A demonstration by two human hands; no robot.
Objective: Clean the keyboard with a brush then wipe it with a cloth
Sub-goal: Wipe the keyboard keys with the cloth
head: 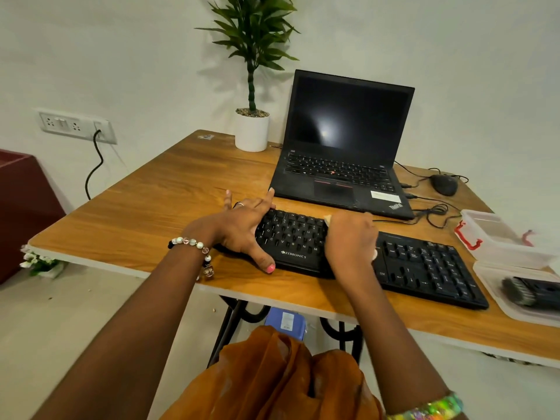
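Observation:
A black Zebronics keyboard point(424, 265) lies along the near edge of the wooden table point(169, 189). My left hand point(242, 228) rests on its left end with spread, straight fingers, thumb at the front edge. My right hand point(348, 241) lies over the middle keys and covers a pale cloth point(328, 219), of which only a small corner shows past the fingers. The brush point(521, 291), dark with grey bristles, lies in a shallow clear tray point(497, 280) at the right.
An open black laptop point(342, 165) stands behind the keyboard, with a black mouse point(444, 184) and cables to its right. A white potted plant point(252, 131) stands at the back. A clear container with red clips point(497, 237) sits at the right edge.

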